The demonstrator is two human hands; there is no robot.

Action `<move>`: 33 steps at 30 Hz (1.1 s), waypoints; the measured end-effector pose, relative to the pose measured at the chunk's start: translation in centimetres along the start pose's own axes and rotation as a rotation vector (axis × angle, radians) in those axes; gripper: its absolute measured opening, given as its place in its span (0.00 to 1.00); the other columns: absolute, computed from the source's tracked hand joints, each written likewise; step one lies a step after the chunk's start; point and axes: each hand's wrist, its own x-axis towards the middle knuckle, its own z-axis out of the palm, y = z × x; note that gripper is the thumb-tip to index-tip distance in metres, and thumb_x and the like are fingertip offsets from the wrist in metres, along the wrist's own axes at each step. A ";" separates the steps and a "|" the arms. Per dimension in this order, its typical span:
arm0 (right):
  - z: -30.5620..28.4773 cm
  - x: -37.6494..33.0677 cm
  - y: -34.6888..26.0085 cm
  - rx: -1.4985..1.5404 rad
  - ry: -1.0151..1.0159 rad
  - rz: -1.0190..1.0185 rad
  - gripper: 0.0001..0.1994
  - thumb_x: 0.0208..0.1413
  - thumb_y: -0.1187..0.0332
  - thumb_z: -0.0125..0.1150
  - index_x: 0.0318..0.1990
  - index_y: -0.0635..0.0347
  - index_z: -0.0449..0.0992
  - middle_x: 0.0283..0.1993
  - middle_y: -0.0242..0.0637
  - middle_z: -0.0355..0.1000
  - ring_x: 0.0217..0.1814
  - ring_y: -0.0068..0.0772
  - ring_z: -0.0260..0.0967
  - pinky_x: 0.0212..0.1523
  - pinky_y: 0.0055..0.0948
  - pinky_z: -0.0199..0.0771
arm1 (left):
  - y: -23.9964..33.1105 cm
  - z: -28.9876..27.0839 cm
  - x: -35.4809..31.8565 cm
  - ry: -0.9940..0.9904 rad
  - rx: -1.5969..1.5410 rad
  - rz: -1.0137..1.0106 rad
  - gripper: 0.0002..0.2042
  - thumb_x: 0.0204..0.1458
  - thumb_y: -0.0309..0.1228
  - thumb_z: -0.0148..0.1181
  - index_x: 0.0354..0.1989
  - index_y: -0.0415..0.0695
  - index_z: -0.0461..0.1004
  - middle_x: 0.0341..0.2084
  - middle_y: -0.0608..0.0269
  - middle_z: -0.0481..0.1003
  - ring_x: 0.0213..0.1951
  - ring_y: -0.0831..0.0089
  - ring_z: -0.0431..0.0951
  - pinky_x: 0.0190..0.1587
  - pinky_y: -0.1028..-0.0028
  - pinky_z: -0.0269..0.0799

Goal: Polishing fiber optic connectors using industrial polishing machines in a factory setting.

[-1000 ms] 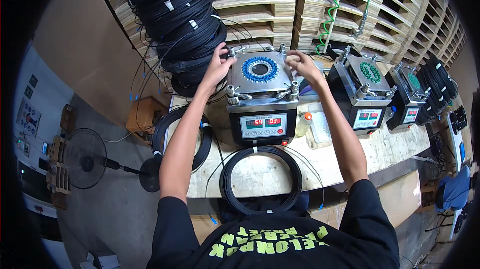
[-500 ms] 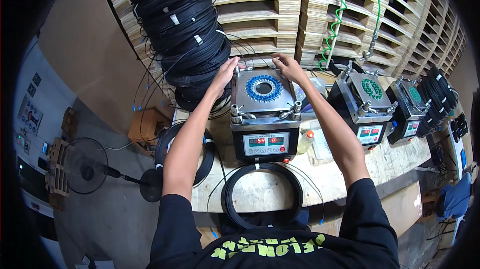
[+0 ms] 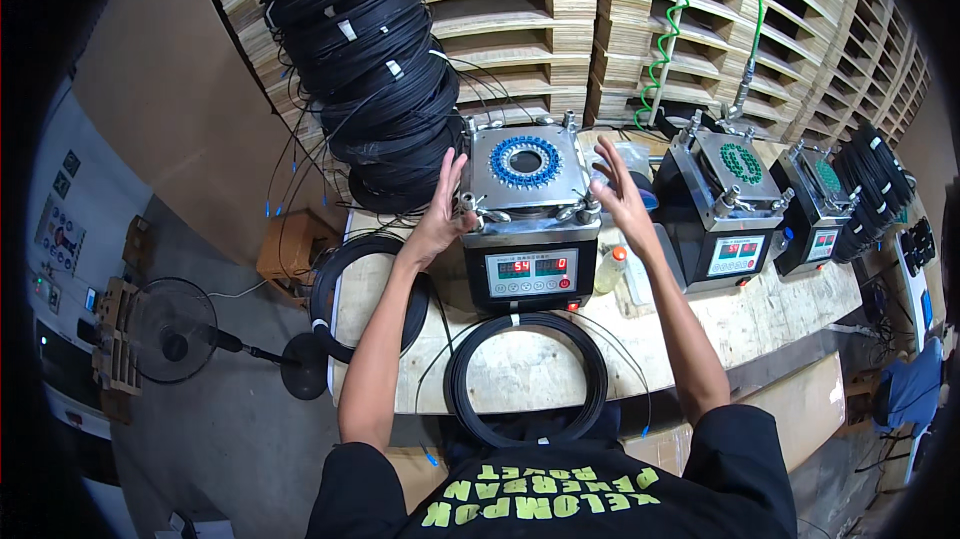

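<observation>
A boxy polishing machine (image 3: 520, 284) with a black body, a steel top and a lit display panel stands in front of me. On its top plate (image 3: 490, 194) sits a ring of blue connectors (image 3: 525, 162) around a round hole. My left hand (image 3: 440, 219) is beside the front left clamp post, fingers apart, with nothing seen in it; whether it touches the post I cannot tell. My right hand (image 3: 622, 199) is just off the front right clamp post (image 3: 590, 211), fingers spread and holding nothing. Clamp levers (image 3: 487, 214) lie at the plate's corners.
A coil of black cable (image 3: 455, 379) lies at the table's front edge; another coil (image 3: 325, 304) lies left. Tall stacked coils (image 3: 385, 79) rise behind left. A bottle with an orange cap (image 3: 610, 271) stands right of the machine, and two similar machines (image 3: 735, 224) (image 3: 815, 209) stand farther right.
Both hands have come back toward me from the far corners of the top plate. They are now beside its near corners, with the fingers spread.
</observation>
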 end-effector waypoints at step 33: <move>0.2 -21.0 7.6 -0.549 -0.203 0.176 0.16 0.58 0.79 0.57 0.53 0.59 0.68 0.29 0.38 0.70 0.30 0.28 0.69 0.35 0.28 0.71 | -4.1 4.0 -20.1 0.021 1.025 -0.169 0.21 0.56 0.30 0.61 0.57 0.40 0.66 0.41 0.49 0.75 0.43 0.54 0.75 0.49 0.60 0.72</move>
